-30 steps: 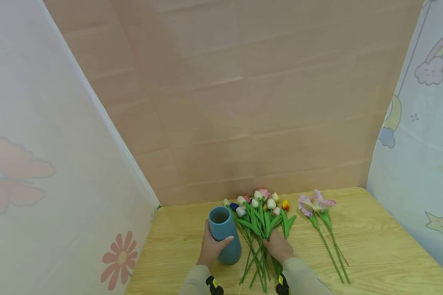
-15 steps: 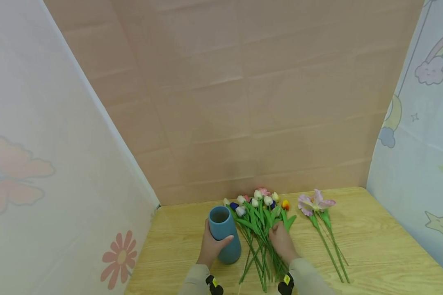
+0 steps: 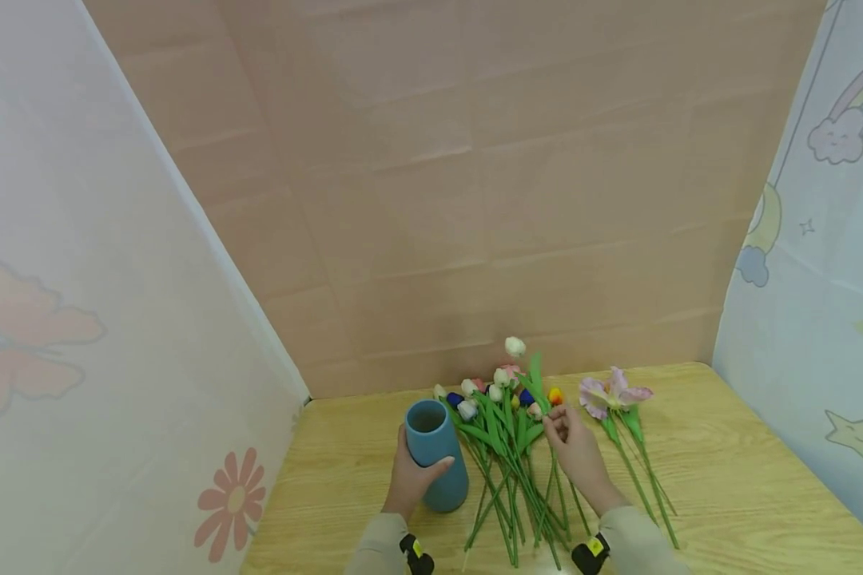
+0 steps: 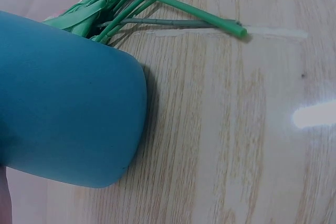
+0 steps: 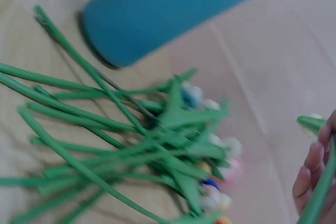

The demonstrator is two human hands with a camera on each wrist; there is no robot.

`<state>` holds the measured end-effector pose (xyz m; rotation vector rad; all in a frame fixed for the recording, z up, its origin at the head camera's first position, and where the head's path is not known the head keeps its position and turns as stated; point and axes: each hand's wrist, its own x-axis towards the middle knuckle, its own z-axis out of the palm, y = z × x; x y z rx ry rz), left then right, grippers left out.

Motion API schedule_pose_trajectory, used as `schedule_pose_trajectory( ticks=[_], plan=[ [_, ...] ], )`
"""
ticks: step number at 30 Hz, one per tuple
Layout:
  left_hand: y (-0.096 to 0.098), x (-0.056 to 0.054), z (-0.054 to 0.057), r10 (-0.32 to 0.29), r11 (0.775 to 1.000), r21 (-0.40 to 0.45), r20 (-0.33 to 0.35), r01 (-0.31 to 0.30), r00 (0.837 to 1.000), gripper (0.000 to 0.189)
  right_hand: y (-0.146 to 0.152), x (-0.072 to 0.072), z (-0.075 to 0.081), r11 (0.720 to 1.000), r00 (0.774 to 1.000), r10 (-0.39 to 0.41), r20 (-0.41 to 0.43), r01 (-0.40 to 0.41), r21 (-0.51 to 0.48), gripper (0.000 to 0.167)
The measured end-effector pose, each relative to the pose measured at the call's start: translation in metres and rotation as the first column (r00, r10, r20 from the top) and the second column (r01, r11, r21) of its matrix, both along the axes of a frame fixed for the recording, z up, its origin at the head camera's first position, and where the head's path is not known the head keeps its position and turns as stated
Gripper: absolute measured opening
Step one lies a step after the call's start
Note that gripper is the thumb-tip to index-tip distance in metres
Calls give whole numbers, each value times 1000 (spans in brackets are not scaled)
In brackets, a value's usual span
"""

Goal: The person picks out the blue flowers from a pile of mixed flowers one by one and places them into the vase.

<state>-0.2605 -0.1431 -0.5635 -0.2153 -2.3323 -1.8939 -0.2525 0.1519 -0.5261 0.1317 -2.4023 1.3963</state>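
My left hand (image 3: 408,481) grips a blue vase (image 3: 442,459) that stands on the table, its thumb lying across the front. The vase's mouth faces up, and its lower end fills the left of the left wrist view (image 4: 68,108). With fingertips and thumb, my right hand (image 3: 581,457) pinches the stem of a white tulip (image 3: 515,346), raised above the other flowers. That stem (image 5: 321,190) passes close to the camera in the right wrist view. Below it a heap of artificial tulips (image 3: 502,435), white, pink, blue and orange, lies with crossing green stems toward me.
Pink-purple flowers (image 3: 616,397) with long stems lie on the right of the wooden table (image 3: 733,479). A brown sheet (image 3: 475,200) hangs behind the table, with printed white curtains (image 3: 115,200) on both sides.
My right hand has drawn the white tulip up out of the heap and moved slightly right. Some stems in the heap have spread rightward. My left hand and the vase have kept their place.
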Motion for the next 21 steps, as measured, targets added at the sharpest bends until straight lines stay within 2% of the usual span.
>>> schedule_pose_trajectory(
  ticks=[3, 7, 12, 15, 17, 21],
  plan=[
    [0, 0, 0, 6, 1000, 2, -1, -6, 1000, 90, 17, 2, 5, 999, 996, -33, -85, 33, 0, 13],
    [0, 1, 0, 7, 1000, 6, -7, -7, 1000, 91, 45, 3, 5, 992, 979, -104, -176, 115, 53, 13],
    [1, 2, 1, 5, 1000, 4, -11, -5, 1000, 90, 85, 6, -4, 957, 953, -219, -211, 252, 142, 9],
    [1, 3, 2, 10, 1000, -1, -4, -10, 1000, 90, 109, 8, -16, 935, 950, -281, -140, 303, 181, 13],
    [1, 3, 3, 11, 1000, -8, 2, -11, 1000, 89, 123, 11, -26, 924, 946, -319, -57, 324, 202, 19],
    [2, 3, 3, 9, 1000, -11, 4, -9, 1000, 88, 145, 18, -47, 924, 934, -339, 113, 307, 229, 29]
  ],
)
